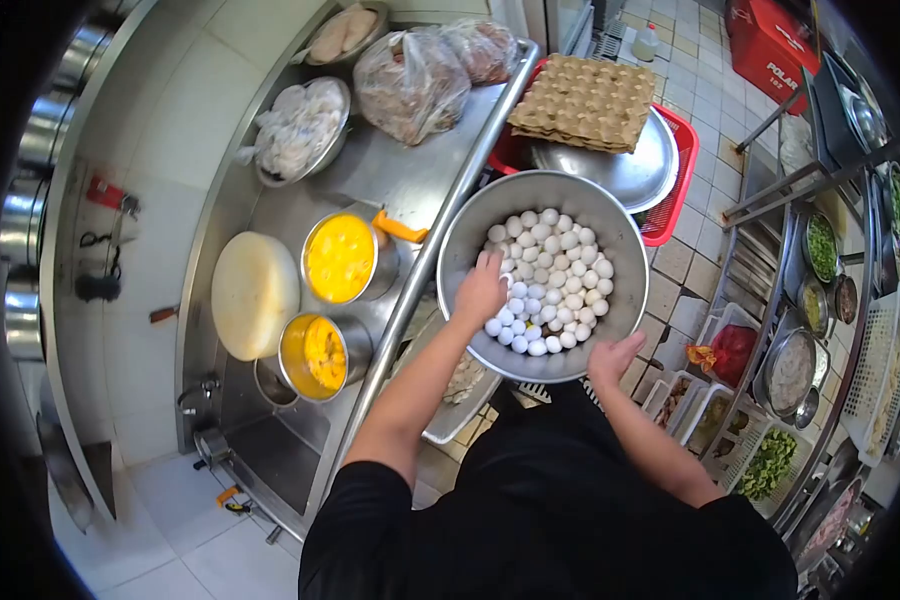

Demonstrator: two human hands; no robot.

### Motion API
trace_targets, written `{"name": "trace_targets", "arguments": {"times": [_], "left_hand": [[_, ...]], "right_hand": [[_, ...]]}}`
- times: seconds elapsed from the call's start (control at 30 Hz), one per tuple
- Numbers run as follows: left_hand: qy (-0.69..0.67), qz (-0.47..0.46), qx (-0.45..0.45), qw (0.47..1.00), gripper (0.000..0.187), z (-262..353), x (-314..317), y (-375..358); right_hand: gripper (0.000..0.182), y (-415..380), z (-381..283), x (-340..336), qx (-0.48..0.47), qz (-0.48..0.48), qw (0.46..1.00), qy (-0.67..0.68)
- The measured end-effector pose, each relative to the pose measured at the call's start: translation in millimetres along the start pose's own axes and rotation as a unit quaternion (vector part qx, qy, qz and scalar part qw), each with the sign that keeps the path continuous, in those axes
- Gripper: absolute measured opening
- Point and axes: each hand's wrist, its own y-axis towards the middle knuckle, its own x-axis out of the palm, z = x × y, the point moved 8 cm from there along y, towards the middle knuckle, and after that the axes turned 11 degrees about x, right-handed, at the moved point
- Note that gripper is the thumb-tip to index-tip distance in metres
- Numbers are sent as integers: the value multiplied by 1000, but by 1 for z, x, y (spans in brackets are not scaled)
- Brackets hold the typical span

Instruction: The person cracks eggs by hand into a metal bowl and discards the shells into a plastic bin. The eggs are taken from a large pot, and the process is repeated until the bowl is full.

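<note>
A deep metal pot (608, 235) holds many white eggs (560, 270) and stands tilted toward me, close to my body. Inside its left side is my left hand (480, 290), fingers stretched down at the edge of the eggs; whether an egg lies under the fingertips is hidden. My right hand (615, 360) is against the pot's lower right rim and holds it there, some fingers lying along the outer wall. On the steel counter to the left, one metal container (375, 262) is filled with yellow egg yolks (338, 258). A second container (355, 365) has fewer yolks.
A round white board (255, 295) and an orange-handled tool (400, 228) lie on the counter (400, 170). Bagged meat (412, 85) sits at its far end. Cardboard egg trays (582, 100) rest on a metal lid (645, 160) over a red crate (685, 185). Food-filled shelves stand right.
</note>
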Motion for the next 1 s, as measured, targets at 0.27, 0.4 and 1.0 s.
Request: {"name": "trace_targets", "arguments": {"times": [0.27,0.4,1.0], "left_hand": [[218,-141,36,965,32,-74,100,109],[226,-185,26,956,29,-77,106,106],[-224,260,-102,934,25,-83,-175,-225]], "right_hand": [[48,-6,-4,-4,-11,-3,1000,3],[48,-4,-2,-3,-8,-13,1000,4],[48,19,5,5,0,-8,1000,5]]}}
